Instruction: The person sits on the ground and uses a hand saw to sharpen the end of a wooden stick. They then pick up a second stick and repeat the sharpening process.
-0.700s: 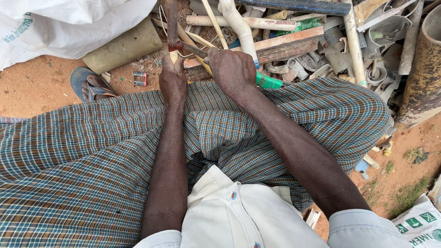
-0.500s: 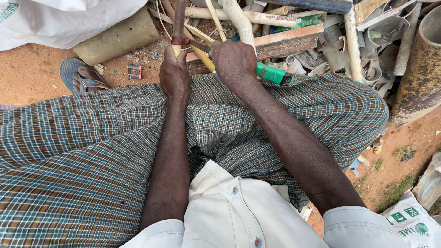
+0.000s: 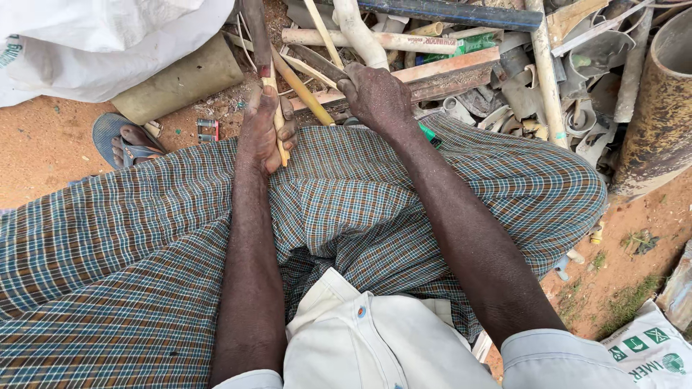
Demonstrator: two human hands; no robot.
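My left hand (image 3: 268, 130) is closed around the pale wooden handle (image 3: 277, 119) of a tool. Its rusty dark blade (image 3: 256, 32) points up and away from me. My right hand (image 3: 375, 94) is a little to the right, closed on the end of a flat grey strip (image 3: 317, 61) that points up-left. A yellowish stick (image 3: 303, 94) runs slanted between the two hands. A green-handled object (image 3: 430, 134) peeks out beside my right wrist. Both forearms rest over my lap, which is covered by checked cloth (image 3: 144, 245).
A heap of scrap pipes, sticks and plastic pieces (image 3: 504, 65) lies ahead. A large rusty pipe (image 3: 659, 108) stands at the right. A white sack (image 3: 94, 43) and a tan cylinder (image 3: 180, 83) are at the upper left, with a blue sandal (image 3: 122, 140) on the orange dirt.
The green-handled object, plainly visible beside my right hand earlier, is now mostly hidden by the wrist. My right hand now grips the grey strip. My left hand still holds the wooden handle.
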